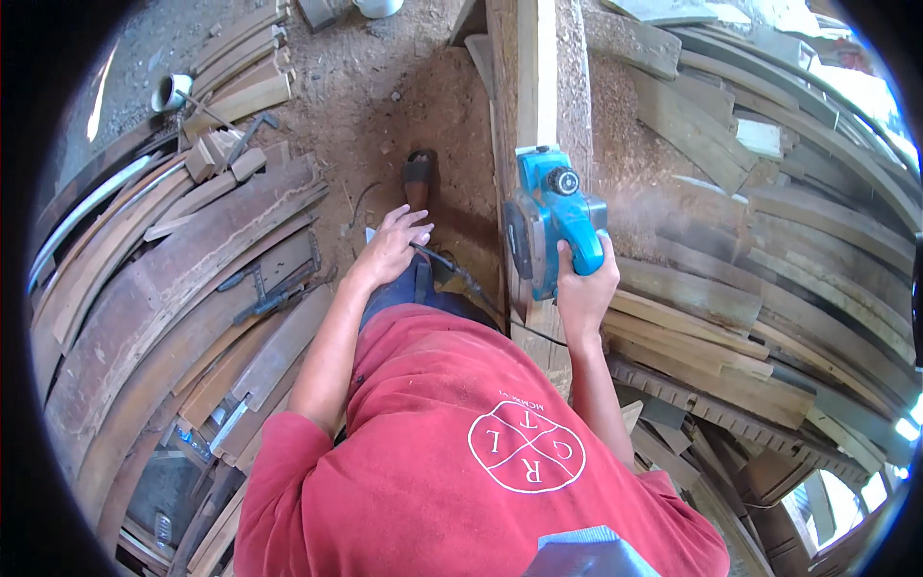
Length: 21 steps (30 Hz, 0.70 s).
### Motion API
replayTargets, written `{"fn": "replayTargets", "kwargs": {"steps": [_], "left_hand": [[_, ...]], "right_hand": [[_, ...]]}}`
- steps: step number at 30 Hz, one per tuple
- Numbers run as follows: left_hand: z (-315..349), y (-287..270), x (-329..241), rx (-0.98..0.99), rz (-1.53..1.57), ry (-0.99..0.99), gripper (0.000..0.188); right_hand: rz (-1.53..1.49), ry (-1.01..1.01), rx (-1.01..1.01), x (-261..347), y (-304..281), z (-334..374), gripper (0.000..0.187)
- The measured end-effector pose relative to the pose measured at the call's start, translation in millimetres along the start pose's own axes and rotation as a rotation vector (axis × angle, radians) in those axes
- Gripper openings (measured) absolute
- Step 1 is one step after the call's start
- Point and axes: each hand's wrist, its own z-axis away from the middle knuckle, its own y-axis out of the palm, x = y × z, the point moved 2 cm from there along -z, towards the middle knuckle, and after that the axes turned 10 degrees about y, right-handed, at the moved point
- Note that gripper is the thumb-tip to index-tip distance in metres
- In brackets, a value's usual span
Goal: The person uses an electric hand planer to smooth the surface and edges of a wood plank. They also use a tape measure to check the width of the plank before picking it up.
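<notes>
My right hand (587,291) is wrapped round the rear handle of a blue electric hand planer (550,226). The planer rests on a long pale wooden beam (537,77) that runs away from me. Fine shavings blow out to the right of the tool. My left hand (390,248) is off to the left of the beam, in front of my thigh, with the black power cord (461,276) caught in its partly spread fingers. From there the cord runs toward the planer's rear end and passes behind my right wrist.
Stacked boards (173,279) lie along the left, with a clamp (258,293) on them. More planks (702,298) are piled on the right. A white mug (171,92) stands at the far left. My shoe (418,171) is on the dirt floor beside the beam.
</notes>
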Motion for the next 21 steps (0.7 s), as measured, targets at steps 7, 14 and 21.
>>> {"fn": "replayTargets", "kwargs": {"steps": [7, 14, 21], "left_hand": [[-42, -22, 2, 0.07, 0.059, 0.011, 0.038], [-77, -62, 22, 0.037, 0.072, -0.027, 0.04], [-81, -89, 49, -0.235, 0.108, -0.018, 0.037]], "right_hand": [[0.025, 0.028, 0.008, 66, 34, -85, 0.028], [0.083, -0.143, -0.062, 137, 77, -187, 0.028], [0.203, -0.096, -0.233, 233, 127, -332, 0.028]]}}
